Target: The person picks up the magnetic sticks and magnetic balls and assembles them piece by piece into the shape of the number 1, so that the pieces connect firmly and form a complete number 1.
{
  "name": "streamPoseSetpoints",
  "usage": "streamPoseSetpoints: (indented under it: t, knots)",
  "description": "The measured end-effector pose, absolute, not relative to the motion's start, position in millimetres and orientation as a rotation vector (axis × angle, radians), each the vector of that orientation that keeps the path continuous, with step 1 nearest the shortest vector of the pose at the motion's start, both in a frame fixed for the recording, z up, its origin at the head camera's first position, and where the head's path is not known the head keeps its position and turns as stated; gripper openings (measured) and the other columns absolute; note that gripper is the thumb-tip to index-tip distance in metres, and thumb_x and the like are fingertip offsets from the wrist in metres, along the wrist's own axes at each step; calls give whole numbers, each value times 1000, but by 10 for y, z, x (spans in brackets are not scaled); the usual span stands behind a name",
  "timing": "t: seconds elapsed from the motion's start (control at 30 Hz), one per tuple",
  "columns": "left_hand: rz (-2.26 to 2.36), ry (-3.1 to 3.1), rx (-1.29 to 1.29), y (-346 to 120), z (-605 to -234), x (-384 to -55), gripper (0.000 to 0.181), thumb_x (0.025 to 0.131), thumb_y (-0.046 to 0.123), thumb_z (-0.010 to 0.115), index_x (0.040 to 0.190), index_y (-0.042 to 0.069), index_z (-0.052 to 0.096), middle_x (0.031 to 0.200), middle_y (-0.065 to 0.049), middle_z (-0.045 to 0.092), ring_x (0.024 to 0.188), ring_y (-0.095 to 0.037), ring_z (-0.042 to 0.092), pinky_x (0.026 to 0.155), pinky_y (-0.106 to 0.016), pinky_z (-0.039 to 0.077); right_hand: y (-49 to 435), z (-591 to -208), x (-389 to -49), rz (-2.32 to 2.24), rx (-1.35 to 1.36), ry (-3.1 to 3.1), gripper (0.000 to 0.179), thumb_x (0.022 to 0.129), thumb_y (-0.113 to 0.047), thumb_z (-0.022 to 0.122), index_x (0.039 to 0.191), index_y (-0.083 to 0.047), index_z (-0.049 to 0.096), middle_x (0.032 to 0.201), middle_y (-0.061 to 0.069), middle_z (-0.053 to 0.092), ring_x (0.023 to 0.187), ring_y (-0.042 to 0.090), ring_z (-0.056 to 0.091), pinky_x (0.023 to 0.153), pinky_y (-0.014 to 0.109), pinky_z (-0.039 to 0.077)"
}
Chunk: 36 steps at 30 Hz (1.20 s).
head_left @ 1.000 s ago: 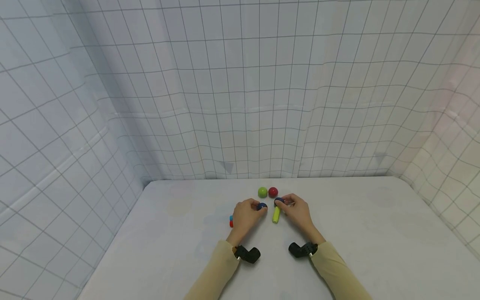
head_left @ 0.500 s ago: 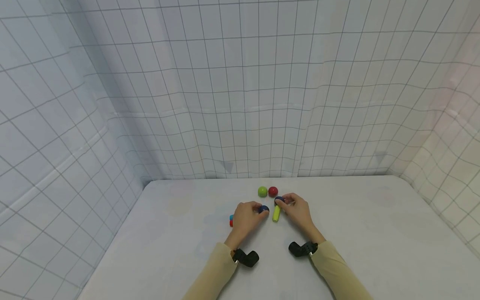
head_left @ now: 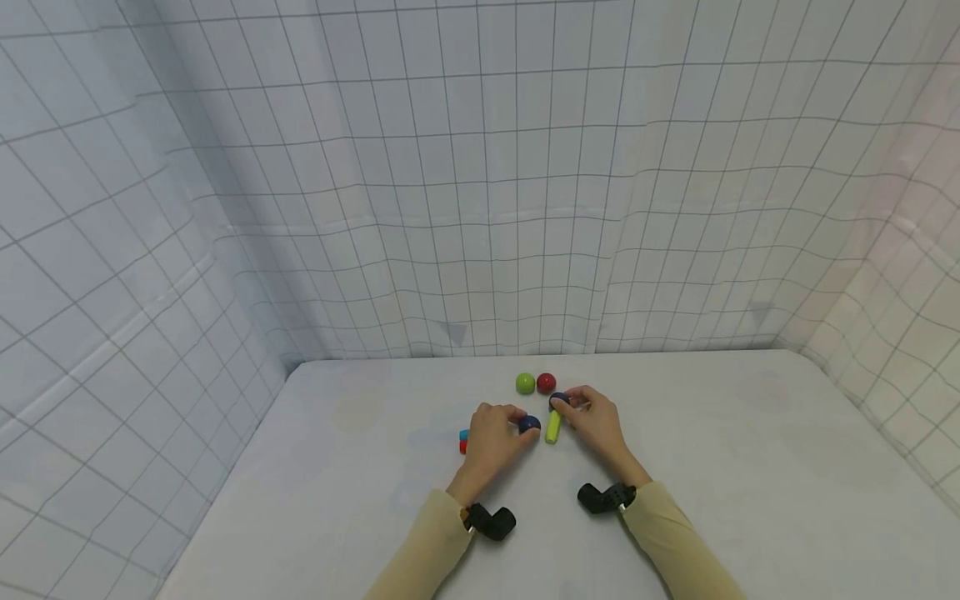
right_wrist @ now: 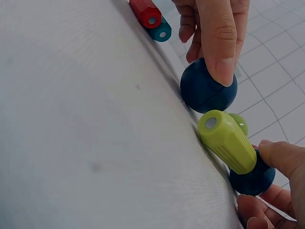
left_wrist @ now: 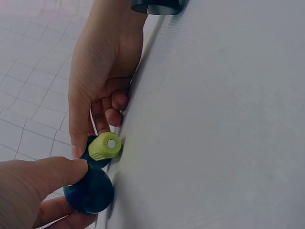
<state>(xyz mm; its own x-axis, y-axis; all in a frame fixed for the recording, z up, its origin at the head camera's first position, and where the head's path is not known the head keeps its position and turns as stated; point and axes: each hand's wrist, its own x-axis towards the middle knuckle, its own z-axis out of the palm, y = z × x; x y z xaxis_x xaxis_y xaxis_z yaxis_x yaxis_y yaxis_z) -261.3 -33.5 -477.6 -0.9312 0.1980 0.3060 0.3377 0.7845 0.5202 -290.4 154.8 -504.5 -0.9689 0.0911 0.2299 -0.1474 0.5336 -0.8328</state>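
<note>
My left hand (head_left: 489, 437) pinches a dark blue ball (head_left: 529, 425) between thumb and fingers, close over the table. In the right wrist view the thumb lies along this ball (right_wrist: 202, 98). To the right, my right hand (head_left: 597, 422) grips a second dark blue ball (right_wrist: 255, 179). A yellow-green ribbed rod (right_wrist: 228, 142) meets that second ball at its far end and points toward the person. Its near end shows a round silvery disc, well seen in the left wrist view on the rod (left_wrist: 106, 146). The first ball sits just left of the rod.
Beyond the hands, a light green ball (head_left: 526, 383) and a red ball (head_left: 546, 383) stand side by side on the white table (head_left: 360, 500). A blue rod (right_wrist: 161, 32) and a red rod (right_wrist: 144, 12) lie left of the left hand, partly hidden by it in the head view.
My left hand has drawn its blue ball toward the person and slightly right, nearer the rod's side. The right hand, its ball and the rod have stayed nearly still.
</note>
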Motion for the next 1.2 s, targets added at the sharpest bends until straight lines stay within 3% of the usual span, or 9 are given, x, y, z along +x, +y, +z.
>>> streamPoseSetpoints:
  t: [0.57, 1.2]
  knots:
    - [-798, -2724, -480, -338, -4795, -2537, 29, 78, 33, 77, 93, 9, 74, 86, 0, 69, 79, -16, 47, 77, -33, 38, 1547, -5033, -2904, 1418, 27, -2543, 36, 84, -38, 72, 100, -6, 67, 85, 4, 62, 67, 13, 57, 62, 29, 43]
    - [-854, -2677, -540, -366, -4829, -2427, 25, 76, 31, 78, 90, 11, 71, 85, 4, 66, 78, -15, 46, 72, -30, 37, 1531, -4976, -2858, 1515, 32, -2504, 33, 83, -31, 74, 100, -4, 66, 85, 6, 62, 59, 12, 59, 55, 26, 47]
